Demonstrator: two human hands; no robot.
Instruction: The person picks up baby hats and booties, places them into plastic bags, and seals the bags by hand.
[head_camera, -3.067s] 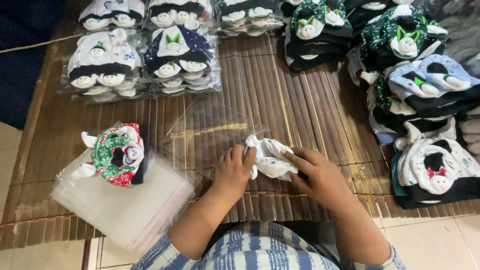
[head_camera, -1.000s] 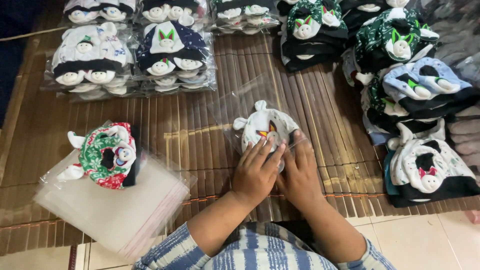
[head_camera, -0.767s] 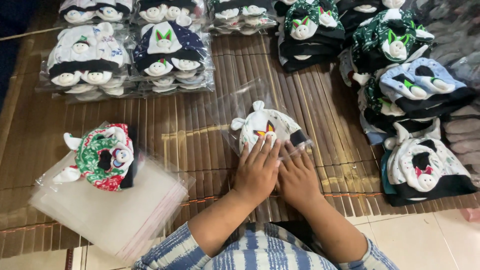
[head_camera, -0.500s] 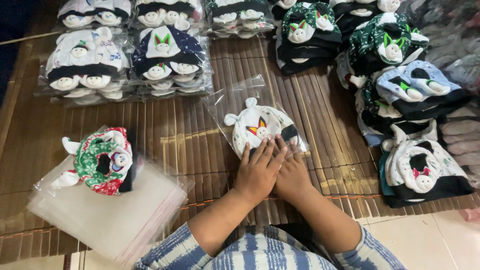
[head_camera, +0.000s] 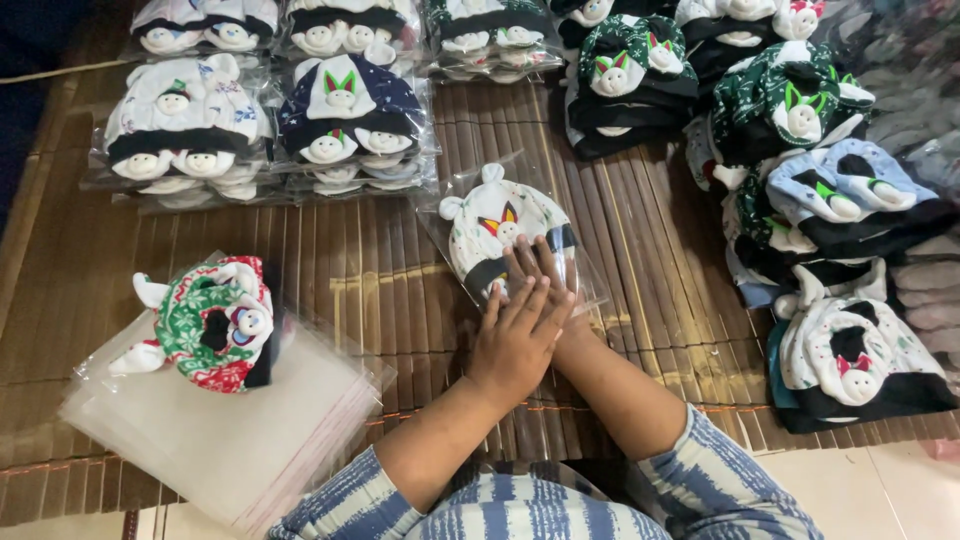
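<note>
The bagged white cap (head_camera: 497, 232) lies mid-mat right of the stacked clear bags (head_camera: 230, 440), pressed flat under the open left hand (head_camera: 517, 335) and right hand (head_camera: 535, 270), neither gripping, so the slippery film could slide or trap air.

Soft, even indoor light, shadows faint; glare glints off the clear bags (head_camera: 240, 440) at eight o'clock, slight blur toward two o'clock

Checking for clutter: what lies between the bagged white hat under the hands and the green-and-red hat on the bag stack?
Only bare bamboo mat separates the white hat from the green-and-red hat, per the head view.
</note>
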